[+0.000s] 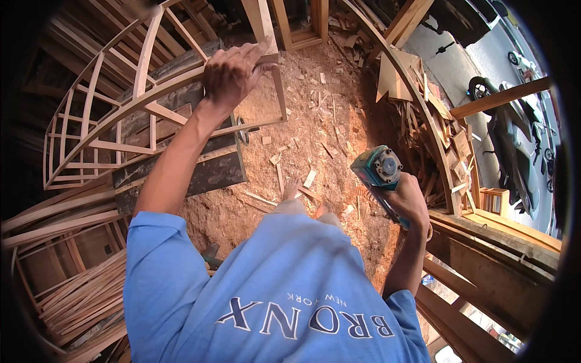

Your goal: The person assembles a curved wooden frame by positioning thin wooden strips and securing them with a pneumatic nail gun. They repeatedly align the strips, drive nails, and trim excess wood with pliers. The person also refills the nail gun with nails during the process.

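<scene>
My left hand (233, 72) is closed over the upper corner of a pale wooden lattice frame (147, 54), which has curved rails and thin slats. This frame stretches away to the left, over a dark, worn workbench (215, 172). In my right hand (410, 202) is a teal nail gun (376, 164), my fingers wrapped round its handle. The tool hangs over the floor to the right of my body, apart from the frame. Its nose points downward and is mostly hidden.
Wood shavings and offcuts cover the floor (302, 139) around my bare feet. A heap of scrap wood (448, 139) lies at the right, near a parked motorcycle (514, 157). Bundled wooden strips (85, 302) are stacked at the lower left. Timber beams (484, 242) run along the right side.
</scene>
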`<action>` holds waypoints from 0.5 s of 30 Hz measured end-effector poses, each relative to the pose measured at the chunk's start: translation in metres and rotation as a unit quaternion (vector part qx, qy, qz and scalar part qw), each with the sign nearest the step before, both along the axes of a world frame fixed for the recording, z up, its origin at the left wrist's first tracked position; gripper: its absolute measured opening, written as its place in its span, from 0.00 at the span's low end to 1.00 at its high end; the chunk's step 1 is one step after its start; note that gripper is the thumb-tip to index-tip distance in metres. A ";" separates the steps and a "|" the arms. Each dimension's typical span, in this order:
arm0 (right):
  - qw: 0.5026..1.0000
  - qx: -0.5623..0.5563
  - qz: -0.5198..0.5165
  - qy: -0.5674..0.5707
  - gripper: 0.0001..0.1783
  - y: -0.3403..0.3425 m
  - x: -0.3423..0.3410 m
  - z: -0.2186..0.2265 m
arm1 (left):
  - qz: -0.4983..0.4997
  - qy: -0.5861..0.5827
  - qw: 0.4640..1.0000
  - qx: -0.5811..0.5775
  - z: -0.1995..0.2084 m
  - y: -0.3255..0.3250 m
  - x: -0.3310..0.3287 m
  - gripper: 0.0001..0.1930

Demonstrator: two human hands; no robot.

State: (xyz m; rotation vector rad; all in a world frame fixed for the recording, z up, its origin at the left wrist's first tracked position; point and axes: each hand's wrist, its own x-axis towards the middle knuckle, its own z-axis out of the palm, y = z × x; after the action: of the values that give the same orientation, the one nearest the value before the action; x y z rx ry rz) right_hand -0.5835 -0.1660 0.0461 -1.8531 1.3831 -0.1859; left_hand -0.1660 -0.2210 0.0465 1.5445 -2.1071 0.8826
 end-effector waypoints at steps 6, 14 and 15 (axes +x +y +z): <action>1.000 0.023 -0.011 0.005 0.19 0.000 0.004 0.008 | -0.006 -0.013 1.000 -0.021 -0.004 -0.002 0.001 0.28; 1.000 0.028 0.001 -0.004 0.18 0.003 0.006 0.008 | 0.006 -0.028 0.999 -0.022 0.000 0.000 -0.002 0.28; 1.000 0.030 0.003 -0.001 0.18 0.002 0.006 0.009 | 0.000 -0.025 0.999 -0.021 0.000 0.000 -0.002 0.28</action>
State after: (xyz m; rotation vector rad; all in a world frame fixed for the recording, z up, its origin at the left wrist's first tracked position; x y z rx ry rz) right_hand -0.5775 -0.1637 0.0555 -1.8063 1.3674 -0.1418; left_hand -0.1682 -0.2211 0.0467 1.5165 -2.1080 0.9692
